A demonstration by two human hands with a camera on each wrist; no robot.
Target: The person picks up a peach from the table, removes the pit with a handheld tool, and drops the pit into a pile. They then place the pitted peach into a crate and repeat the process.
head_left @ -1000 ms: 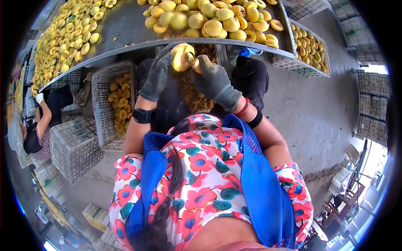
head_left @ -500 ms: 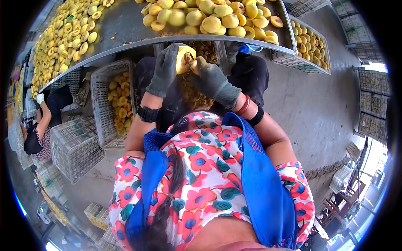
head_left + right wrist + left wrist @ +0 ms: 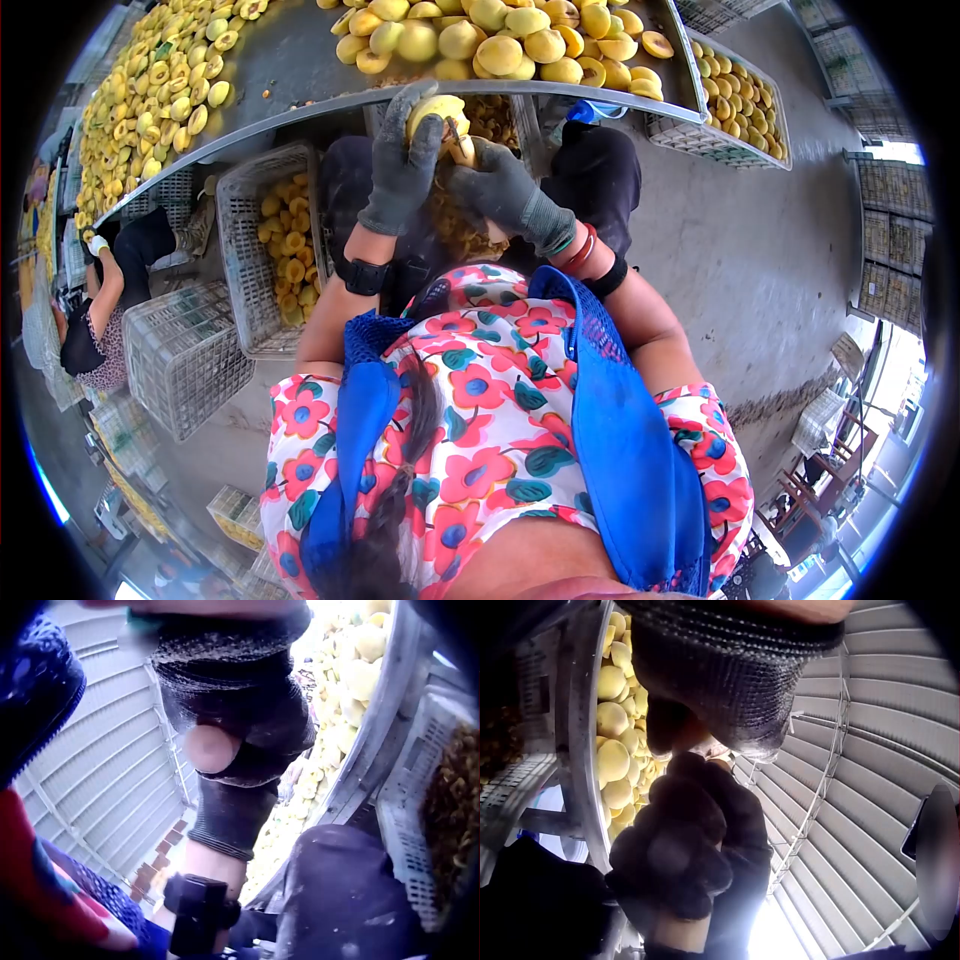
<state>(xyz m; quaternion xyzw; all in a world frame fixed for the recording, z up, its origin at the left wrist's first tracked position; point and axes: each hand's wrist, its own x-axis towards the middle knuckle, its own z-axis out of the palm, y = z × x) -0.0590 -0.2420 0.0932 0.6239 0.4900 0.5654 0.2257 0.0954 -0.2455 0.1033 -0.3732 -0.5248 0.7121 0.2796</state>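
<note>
Both hands wear dark grey work gloves and meet just below the table's front edge. My left hand (image 3: pixel 403 165) holds a yellow peach (image 3: pixel 437 108) between thumb and fingers. Fingers of my right hand (image 3: pixel 512 192) are curled round a wooden-handled tool (image 3: pixel 464 151), whose tip is close at the peach's lower right side. The tool's wooden handle (image 3: pixel 681 934) sticks out of the right fist in the left wrist view, and its round butt (image 3: pixel 210 750) shows in the right wrist view. Gloves hide the peach in both wrist views.
A metal-edged table (image 3: pixel 300 60) bears heaps of cut peaches (image 3: pixel 520 45). Crates of peach halves stand at left (image 3: pixel 228 250) and right (image 3: pixel 720 145). Between the knees, a crate (image 3: pixel 409 795) holds brown scraps. Another person (image 3: pixel 95 320) sits at far left beside an upturned crate (image 3: pixel 185 350).
The left hand has turned and risen slightly, its fingers spreading farther round the peach. The right hand has dropped a little with the tool, which now points more upward.
</note>
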